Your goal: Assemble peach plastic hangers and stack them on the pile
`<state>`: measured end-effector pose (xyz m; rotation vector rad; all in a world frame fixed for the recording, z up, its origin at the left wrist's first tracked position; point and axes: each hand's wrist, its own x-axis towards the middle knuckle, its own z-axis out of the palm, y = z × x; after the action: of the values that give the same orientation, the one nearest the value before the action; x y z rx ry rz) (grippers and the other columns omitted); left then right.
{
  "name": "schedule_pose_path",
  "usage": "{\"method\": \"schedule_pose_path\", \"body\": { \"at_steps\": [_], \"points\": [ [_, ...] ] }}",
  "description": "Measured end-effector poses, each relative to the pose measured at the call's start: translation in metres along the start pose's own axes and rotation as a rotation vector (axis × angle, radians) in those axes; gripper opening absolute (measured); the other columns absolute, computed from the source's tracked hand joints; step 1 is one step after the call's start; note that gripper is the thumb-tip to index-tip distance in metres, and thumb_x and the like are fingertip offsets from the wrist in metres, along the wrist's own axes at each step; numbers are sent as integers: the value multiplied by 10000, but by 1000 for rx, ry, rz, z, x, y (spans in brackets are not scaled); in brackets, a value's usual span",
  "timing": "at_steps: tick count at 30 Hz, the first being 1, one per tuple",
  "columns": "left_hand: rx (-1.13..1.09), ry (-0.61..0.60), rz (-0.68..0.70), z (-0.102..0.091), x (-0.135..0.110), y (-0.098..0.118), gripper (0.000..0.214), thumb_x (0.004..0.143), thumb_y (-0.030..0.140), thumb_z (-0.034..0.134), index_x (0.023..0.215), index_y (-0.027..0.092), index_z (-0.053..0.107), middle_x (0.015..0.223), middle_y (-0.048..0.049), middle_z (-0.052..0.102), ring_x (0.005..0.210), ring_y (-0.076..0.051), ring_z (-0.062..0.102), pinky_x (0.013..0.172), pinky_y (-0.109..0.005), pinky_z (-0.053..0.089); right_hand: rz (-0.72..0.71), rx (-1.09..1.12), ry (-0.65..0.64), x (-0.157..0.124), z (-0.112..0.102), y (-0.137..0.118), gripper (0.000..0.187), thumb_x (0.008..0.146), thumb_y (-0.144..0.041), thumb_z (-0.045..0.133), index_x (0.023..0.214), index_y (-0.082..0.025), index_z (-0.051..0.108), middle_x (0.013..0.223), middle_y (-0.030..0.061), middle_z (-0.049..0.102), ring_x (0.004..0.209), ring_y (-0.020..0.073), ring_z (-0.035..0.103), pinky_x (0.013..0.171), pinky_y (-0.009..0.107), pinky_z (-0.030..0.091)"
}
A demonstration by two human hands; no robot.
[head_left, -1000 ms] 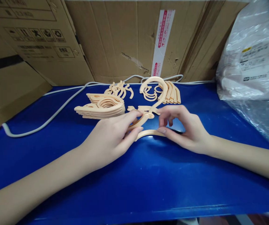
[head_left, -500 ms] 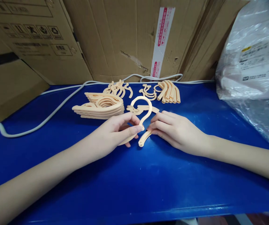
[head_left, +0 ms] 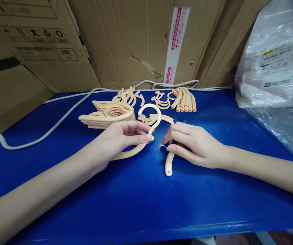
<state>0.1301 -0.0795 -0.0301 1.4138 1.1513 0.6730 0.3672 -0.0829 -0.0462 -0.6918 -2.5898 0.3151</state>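
Note:
My left hand (head_left: 127,136) is closed, thumb and fingers pinching a cream plastic hanger hook (head_left: 158,117) near its base. A curved hanger arm (head_left: 128,154) extends below that hand, partly hidden by it; whether it is joined to the hook is hidden. To the right, my right hand (head_left: 192,143) is closed round another curved hanger arm (head_left: 169,166). Its end with a small hole points toward me, while the fingers cover the upper part. The two hands are a short gap apart. Beyond them, loose hanger pieces (head_left: 162,117) lie on the blue table.
A stack of hanger pieces (head_left: 105,119) stands at the left. Farther back lie small hooks (head_left: 127,97), more hooks (head_left: 163,102) and a row of curved arms (head_left: 184,100). A white cable (head_left: 67,117), cardboard boxes (head_left: 126,41) and a plastic-wrapped package (head_left: 274,68) border the blue table (head_left: 146,204).
My left hand has moved slightly left with the hook. In my right hand the hanger arm has turned, its near end swinging toward me and right.

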Motion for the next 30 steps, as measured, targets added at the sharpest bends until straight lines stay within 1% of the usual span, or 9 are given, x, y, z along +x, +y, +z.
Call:
{"method": "schedule_pose_path", "body": {
  "at_steps": [4,7,11,13,15,18,21,25,30],
  "points": [
    [-18,8,5,0,0,0,195,741,171,720,933,171,688,830,-23,766,785,-147,714,685,-236,553,-54,23,14,-1,-1,-1,218,965,-292,465,939,-157,635,879,76,632,798,169,563,721,305,429],
    [-50,-11,13,-1,-2,1,193,749,150,704,940,171,687,826,-26,766,788,-157,717,702,-257,558,-102,28,21,-2,-2,-3,138,880,-206,531,919,-148,650,880,75,639,782,164,556,715,304,422],
    [-67,-25,-22,-1,-4,3,208,763,158,693,971,170,692,849,-30,761,809,-155,707,723,-258,544,-157,38,-50,-1,-3,-6,197,768,-169,587,946,-169,671,965,66,632,829,167,545,759,318,411],
    [-97,-27,-79,-1,-4,4,237,748,186,727,984,173,701,847,-22,754,807,-142,698,721,-228,531,-169,58,-103,0,-3,-6,187,794,-201,604,965,-182,679,1010,68,620,884,172,549,796,324,410],
    [-156,-46,-154,0,-4,4,255,738,209,755,988,178,709,846,-13,746,794,-123,691,720,-196,525,-172,75,-129,0,-2,-5,156,869,-236,584,986,-199,680,1032,67,608,921,165,549,831,318,410],
    [-236,-83,-228,2,-4,5,240,751,197,754,986,171,714,857,-16,735,763,-108,683,694,-176,541,-159,53,-128,0,0,-3,185,963,-254,500,1032,-216,667,1025,61,606,936,153,543,841,293,418],
    [-282,-88,-247,4,-4,5,222,750,197,763,967,165,724,837,-28,722,747,-119,675,636,-179,562,-123,2,-85,-1,2,-2,222,996,-262,440,1020,-172,641,989,70,623,912,156,553,823,278,434],
    [-351,-70,-240,3,-4,4,153,751,184,760,901,166,739,792,-35,708,705,-123,663,591,-191,582,-80,-82,3,0,3,-1,256,1013,-255,384,974,-132,605,916,76,630,827,151,573,762,261,449],
    [-388,-49,-245,4,-4,4,54,776,167,737,828,153,740,768,-36,700,686,-118,662,571,-175,585,-40,-174,38,-2,4,-2,301,1025,-241,301,865,-155,541,799,57,617,681,132,566,612,231,424]
  ]
}}
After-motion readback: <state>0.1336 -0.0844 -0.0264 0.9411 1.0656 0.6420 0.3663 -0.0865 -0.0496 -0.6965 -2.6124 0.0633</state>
